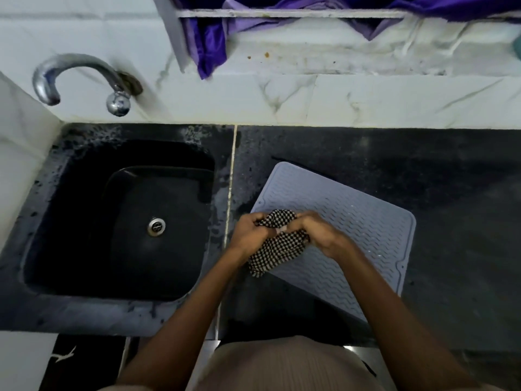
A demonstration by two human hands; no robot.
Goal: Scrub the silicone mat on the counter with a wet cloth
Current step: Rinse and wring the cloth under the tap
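Hidden from you: mat's [352, 221] near-left corner under cloth [277, 249] and 2 hands; purple fabric [214, 43] cropped by top edge.

Mat [352, 221] lies on counter [423, 170], right of sink [127, 221].

2 hands [284, 232] bunch checkered cloth [277, 249] over mat [352, 221].

1 head view, steeply downward, close over counter [423, 170], sink [118, 221] at left.
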